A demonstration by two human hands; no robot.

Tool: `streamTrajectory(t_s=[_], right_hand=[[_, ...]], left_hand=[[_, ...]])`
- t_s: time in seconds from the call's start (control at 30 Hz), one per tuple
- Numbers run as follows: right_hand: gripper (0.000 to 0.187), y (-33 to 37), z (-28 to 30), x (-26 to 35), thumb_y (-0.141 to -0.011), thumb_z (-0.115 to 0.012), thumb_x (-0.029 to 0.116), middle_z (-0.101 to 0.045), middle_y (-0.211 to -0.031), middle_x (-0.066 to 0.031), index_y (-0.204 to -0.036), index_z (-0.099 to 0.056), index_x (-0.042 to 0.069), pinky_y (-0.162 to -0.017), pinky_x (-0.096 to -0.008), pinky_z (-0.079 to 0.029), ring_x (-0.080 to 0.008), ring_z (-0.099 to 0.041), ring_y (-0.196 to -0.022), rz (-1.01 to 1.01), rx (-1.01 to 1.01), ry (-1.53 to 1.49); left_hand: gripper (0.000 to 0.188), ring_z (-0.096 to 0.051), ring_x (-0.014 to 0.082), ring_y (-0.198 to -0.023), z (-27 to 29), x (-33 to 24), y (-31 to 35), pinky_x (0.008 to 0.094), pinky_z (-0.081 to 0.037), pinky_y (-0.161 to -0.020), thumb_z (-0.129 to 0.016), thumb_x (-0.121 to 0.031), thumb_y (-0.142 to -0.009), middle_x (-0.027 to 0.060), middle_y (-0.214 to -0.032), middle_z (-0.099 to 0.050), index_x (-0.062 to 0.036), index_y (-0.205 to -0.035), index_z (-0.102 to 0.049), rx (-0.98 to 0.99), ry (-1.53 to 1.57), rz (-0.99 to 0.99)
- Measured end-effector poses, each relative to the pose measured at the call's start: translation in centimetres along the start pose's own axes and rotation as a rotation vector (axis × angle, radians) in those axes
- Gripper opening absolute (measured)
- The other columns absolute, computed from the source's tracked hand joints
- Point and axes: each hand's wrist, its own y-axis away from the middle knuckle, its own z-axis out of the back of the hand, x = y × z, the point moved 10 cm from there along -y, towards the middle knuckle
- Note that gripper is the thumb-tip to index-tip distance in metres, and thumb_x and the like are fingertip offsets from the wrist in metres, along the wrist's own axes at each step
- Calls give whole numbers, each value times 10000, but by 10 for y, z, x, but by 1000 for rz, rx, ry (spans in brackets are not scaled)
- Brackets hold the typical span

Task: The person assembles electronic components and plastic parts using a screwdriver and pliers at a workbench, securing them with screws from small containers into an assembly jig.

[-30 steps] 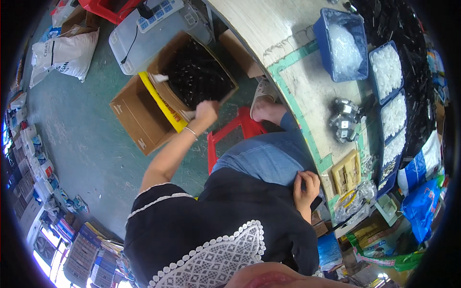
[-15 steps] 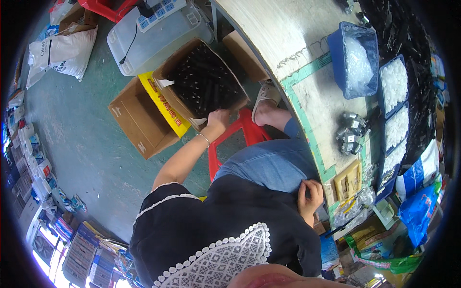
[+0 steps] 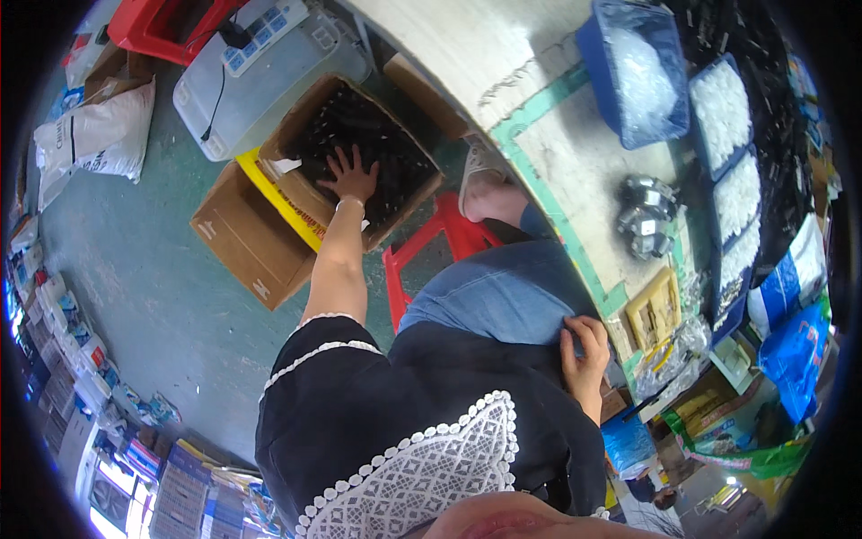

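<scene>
My left hand (image 3: 350, 178) reaches into a cardboard box (image 3: 420, 199), its fingers spread over a heap of small black pieces with white bits (image 3: 382, 148). The palm faces down on or just above the heap; nothing shows in its grasp. My right hand (image 3: 585, 352) rests by my thigh at the table's edge, fingers loosely curled and a little apart, holding nothing visible. Under the box's near side stands a red stool (image 3: 440, 235). A second, tilted cardboard box (image 3: 247, 238) with a yellow printed flap (image 3: 283, 202) lies beside the first.
On the table (image 3: 557, 171) sit a blue bin (image 3: 611, 90) with clear plastic, a cluster of metal parts (image 3: 648, 216), trays of white pieces (image 3: 723, 117) and a beige mould-like block (image 3: 654, 304). A lidded clear tub (image 3: 206, 99) with a power strip (image 3: 265, 36) stands behind the boxes.
My left hand has moved from the box's near rim into the box, and its fingers have spread. The view has shifted slightly; my right hand stays by my thigh.
</scene>
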Motion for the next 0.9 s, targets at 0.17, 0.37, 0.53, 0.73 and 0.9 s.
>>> streamTrajectory(t_s=[0.17, 0.37, 0.53, 0.73, 0.9], right_hand=[[191, 5, 11, 12, -742, -665, 0, -594, -948, -136, -930, -637, 19, -743, -342, -478, -274, -591, -863, 41, 28, -65], [202, 9, 103, 5, -743, -661, -15, -650, -860, -115, -940, -641, 23, -678, -322, -500, -258, -635, -773, 63, -176, -195], [142, -9, 231, -93, -817, -618, 34, -637, -872, -89, -951, -635, -8, -655, -252, -460, -130, -582, -706, 1, -764, -158], [387, -77, 334, -287, -737, -677, 217, -598, -987, -220, -1025, -573, -20, -811, -417, -480, -353, -596, -904, -333, -896, 267], [547, -117, 339, -370, -723, -700, 237, -582, -1095, -267, -1136, -448, -19, -881, -443, -469, -400, -566, -1038, -883, -658, 196]], left_hand=[[820, 58, 330, -1404, -7, -8, 9, 752, -54, -960, -309, -691, -832, 57, -1537, 68, -270, -1471, -15, 150, -109, -21], [681, -182, 361, -1360, 21, -34, 34, 648, -229, -995, -553, -411, -856, 160, -1489, -189, -156, -1422, -274, -297, 196, -175], [604, -359, 363, -1266, 151, -76, 116, 528, -366, -959, -663, -256, -786, 180, -1378, -369, -57, -1299, -415, -824, 507, -413], [523, -288, 371, -1244, 255, -118, 219, 467, -240, -1035, -579, -181, -881, 231, -1365, -274, 51, -1283, -340, -1024, 729, -680], [479, -286, 332, -1239, 288, -131, 255, 445, -221, -1044, -549, -142, -903, 220, -1356, -229, 52, -1263, -300, -1020, 786, -747]])
